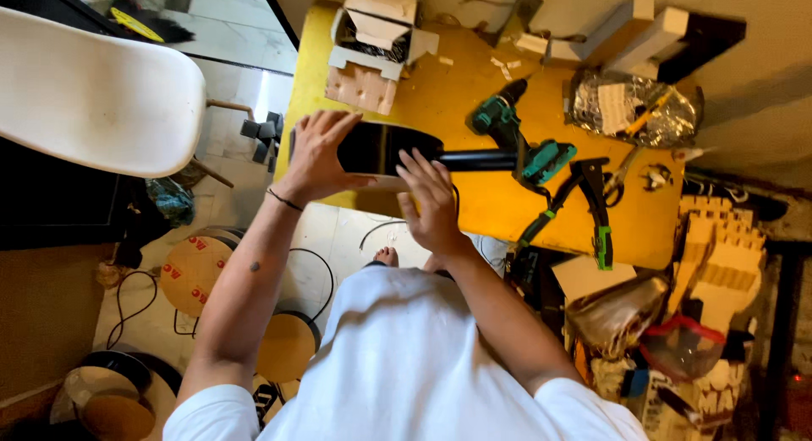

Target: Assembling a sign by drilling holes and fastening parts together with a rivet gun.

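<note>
A black rounded object (381, 147) with a long black tube (478, 160) sticking out to its right lies at the near edge of a yellow table (440, 94). My left hand (320, 153) wraps around its left end, fingers over the top. My right hand (431, 200) presses flat against its near side, fingers spread upward. A teal and black cordless drill (507, 128) lies just right of the tube.
An open cardboard box (372, 43) stands at the table's far side, a crinkled foil bag (630, 107) at right, black clamps (592, 196) near the edge. A white chair (93, 86) is at left. Round wooden discs (194, 268) and cables lie on the floor.
</note>
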